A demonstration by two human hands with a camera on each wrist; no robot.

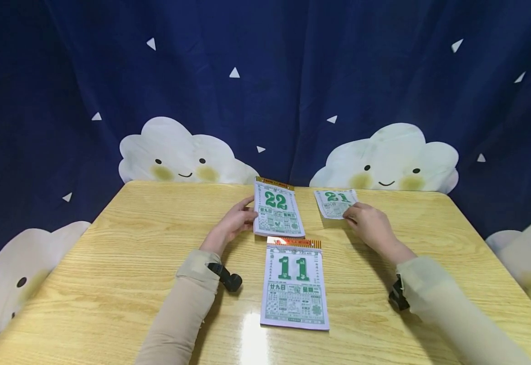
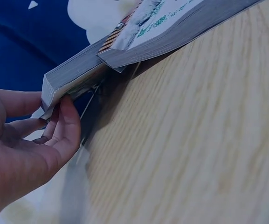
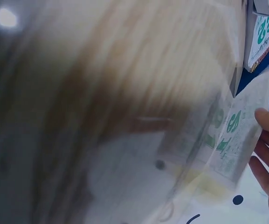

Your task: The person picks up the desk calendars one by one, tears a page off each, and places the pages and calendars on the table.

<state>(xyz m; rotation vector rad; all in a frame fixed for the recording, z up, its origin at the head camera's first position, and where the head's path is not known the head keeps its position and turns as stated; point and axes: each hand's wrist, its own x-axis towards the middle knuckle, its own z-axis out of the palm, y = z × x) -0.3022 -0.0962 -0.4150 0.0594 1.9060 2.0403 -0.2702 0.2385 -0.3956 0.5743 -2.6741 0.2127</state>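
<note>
My left hand grips the left edge of a tear-off calendar that reads 22 in green. In the left wrist view, the thumb lies on one side of the thick pad and the fingers curl beneath it. My right hand pinches a loose calendar sheet marked 21 by its lower right corner. The right wrist view shows this thin sheet between thumb and fingers, its far part blurred. Nearer me lies a second tear-off calendar, showing 11, with its red-and-gold header by the bottom of the first.
Both calendars are on a light wooden table. Behind its far edge hangs a dark blue curtain with white clouds and triangles. A black strap with a small camera is around the left wrist; a similar one is on the right.
</note>
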